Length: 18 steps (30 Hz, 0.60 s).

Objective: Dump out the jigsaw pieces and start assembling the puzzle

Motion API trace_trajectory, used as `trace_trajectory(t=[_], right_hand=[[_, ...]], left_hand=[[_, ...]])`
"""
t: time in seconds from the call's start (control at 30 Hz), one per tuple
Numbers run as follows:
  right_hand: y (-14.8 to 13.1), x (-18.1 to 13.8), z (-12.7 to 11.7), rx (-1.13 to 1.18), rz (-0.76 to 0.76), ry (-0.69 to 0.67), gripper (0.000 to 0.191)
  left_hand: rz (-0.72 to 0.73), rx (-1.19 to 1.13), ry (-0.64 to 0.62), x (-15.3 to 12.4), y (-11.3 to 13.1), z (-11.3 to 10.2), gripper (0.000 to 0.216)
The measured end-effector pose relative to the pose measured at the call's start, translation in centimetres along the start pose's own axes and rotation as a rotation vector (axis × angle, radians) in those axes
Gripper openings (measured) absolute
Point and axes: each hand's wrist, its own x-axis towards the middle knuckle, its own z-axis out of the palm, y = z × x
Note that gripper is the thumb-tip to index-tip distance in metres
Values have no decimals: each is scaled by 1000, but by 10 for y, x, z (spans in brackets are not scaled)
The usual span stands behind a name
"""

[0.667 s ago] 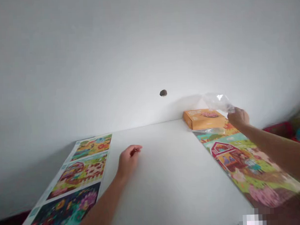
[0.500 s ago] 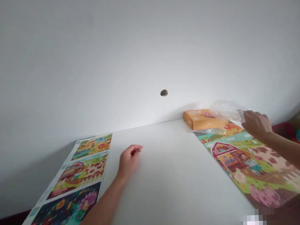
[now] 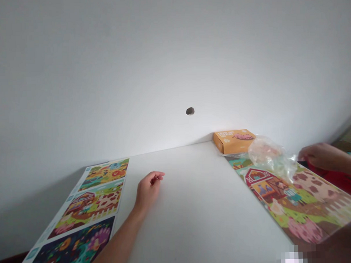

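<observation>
My left hand [image 3: 148, 188] rests on the white table [image 3: 195, 211] with its fingers curled in toward the thumb; nothing shows in them. It lies just right of a sheet of colourful picture cards [image 3: 91, 203]. At the far right my right hand [image 3: 318, 156] is closed on the end of a crumpled clear plastic bag [image 3: 268, 156]. The bag rests on the upper part of a finished farm puzzle [image 3: 299, 204] with a red barn. An orange box [image 3: 232, 141] stands just behind the bag, against the wall.
A plain white wall rises directly behind the table, with a small dark hole [image 3: 190, 111] in it. Red fabric [image 3: 342, 179] lies beyond the table's right edge. The picture sheet runs along the left edge, the puzzle along the right.
My right hand has carried the plastic bag from above the orange box down and to the right, onto the puzzle. My left hand has stayed in place.
</observation>
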Motion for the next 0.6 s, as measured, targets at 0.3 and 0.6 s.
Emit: trace_trajectory(t=[0.3,0.6], right_hand=[[-124,39,6,549,-101,91,27],[-206,60,97,1100,694,-184,36]], left_hand=[[-34,8,1,0,4,0,28],[-33,17,-8,-1,4,0,28]])
